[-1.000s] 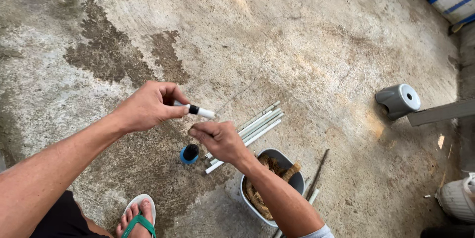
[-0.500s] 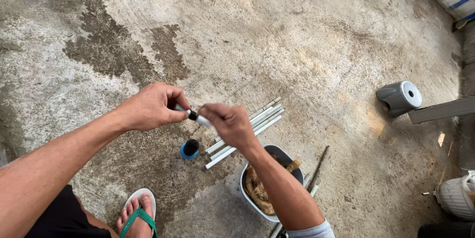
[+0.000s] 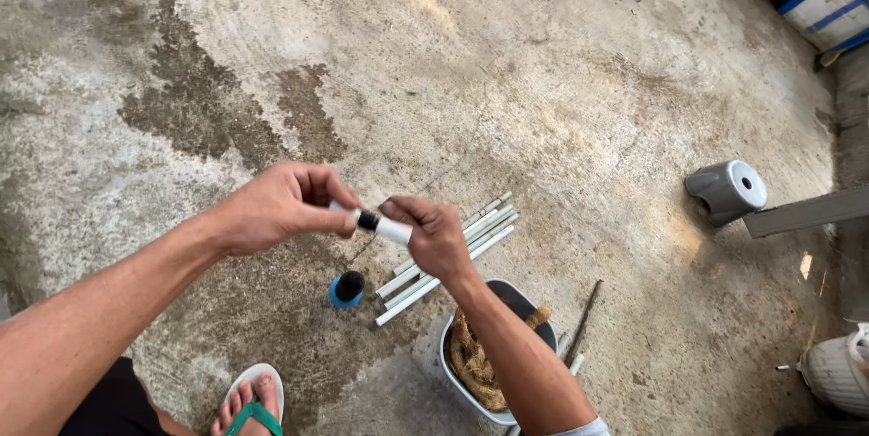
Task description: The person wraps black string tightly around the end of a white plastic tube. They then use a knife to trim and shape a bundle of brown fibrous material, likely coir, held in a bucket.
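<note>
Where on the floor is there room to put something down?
Bare concrete floor lies beyond the white pipes, and between them and the grey stool. It is crowded under the hands: the blue-rimmed can, pipes and rope tub sit close together.

Bare concrete floor (image 3: 507,65) lies open above and left of both hands. Directly below them stand a blue-rimmed can (image 3: 346,288), a bundle of white pipes (image 3: 453,250) and a grey bucket of rope (image 3: 480,359), crowding that space.
</note>
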